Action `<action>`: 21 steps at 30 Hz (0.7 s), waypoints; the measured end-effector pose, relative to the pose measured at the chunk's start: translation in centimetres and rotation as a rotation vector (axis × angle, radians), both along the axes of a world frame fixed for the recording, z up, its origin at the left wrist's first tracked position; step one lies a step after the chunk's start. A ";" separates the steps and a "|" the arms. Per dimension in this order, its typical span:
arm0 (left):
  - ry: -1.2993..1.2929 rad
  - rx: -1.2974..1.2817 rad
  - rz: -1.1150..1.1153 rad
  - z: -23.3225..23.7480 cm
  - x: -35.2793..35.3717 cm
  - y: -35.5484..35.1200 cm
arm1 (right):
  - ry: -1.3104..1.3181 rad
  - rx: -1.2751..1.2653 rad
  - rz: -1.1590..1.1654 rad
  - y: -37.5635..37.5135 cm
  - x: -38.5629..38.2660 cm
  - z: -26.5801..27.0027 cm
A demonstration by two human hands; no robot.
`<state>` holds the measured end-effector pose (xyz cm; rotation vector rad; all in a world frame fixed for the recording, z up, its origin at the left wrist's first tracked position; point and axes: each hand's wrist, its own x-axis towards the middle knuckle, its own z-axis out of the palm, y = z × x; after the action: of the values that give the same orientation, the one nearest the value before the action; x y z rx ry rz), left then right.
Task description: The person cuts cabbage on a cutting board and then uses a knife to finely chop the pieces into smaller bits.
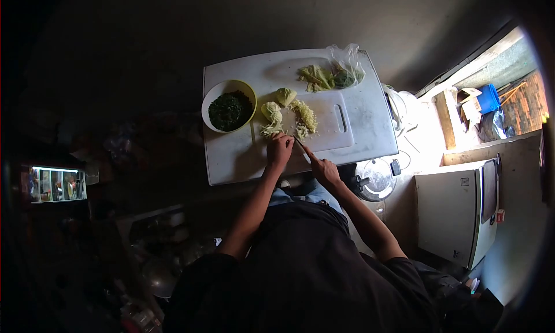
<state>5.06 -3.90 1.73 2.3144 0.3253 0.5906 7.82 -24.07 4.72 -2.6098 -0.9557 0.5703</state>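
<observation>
My left hand (280,147) presses down on a piece of pale green cabbage (272,119) on a white cutting board (329,125). My right hand (324,170) grips a knife (300,145) whose blade points toward the left hand's fingers. A heap of shredded cabbage (304,116) lies just beyond the blade. Another cabbage chunk (284,96) sits behind it. A yellow-rimmed bowl (215,93) of chopped dark greens stands at the left of the white table (231,159).
More leafy greens and a clear plastic bag (341,73) lie at the table's far side. A pot with a glass lid (376,180) sits low at the right, beside a white appliance (457,211). A lit screen (56,184) glows at the left in the dark.
</observation>
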 end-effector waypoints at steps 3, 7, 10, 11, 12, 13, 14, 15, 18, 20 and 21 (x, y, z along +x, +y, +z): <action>-0.004 0.034 -0.007 -0.3 0.1 -0.2 | -0.059 0.037 0.021 0.5 0.6 -1.0; -0.027 0.130 0.009 -0.4 0.0 -0.3 | -0.201 0.150 0.057 1.0 1.4 -2.2; -0.050 0.159 0.080 -0.8 0.3 -0.8 | -0.047 0.057 -0.037 1.8 0.7 0.6; -0.052 0.156 0.081 -0.8 0.3 -0.9 | -0.030 0.035 -0.051 1.9 0.2 1.3; -0.034 0.144 0.090 -0.7 0.4 -0.9 | -0.011 0.012 -0.063 1.9 -0.1 1.5; -0.014 0.133 0.101 -0.6 0.2 -1.0 | -0.010 0.009 -0.058 1.9 -0.4 1.7; -0.011 0.131 0.106 -0.6 0.0 -0.9 | 0.013 0.025 -0.073 1.9 -0.8 1.9; -0.033 0.139 0.097 -0.5 0.0 -0.9 | 0.036 0.041 -0.089 1.9 -1.1 1.9; -0.070 0.154 0.090 -0.4 0.1 -1.0 | 0.061 0.023 -0.123 1.9 -1.8 1.8; -0.081 0.161 0.094 -0.5 0.1 -1.1 | 0.073 0.026 -0.135 2.0 -2.0 1.5; -0.068 0.164 0.089 -0.5 0.1 -1.0 | 0.083 0.031 -0.140 2.0 -2.0 1.2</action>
<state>5.20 -4.90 1.21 2.4394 0.3608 0.7636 5.78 -22.02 5.88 -2.5778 -0.7438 0.6177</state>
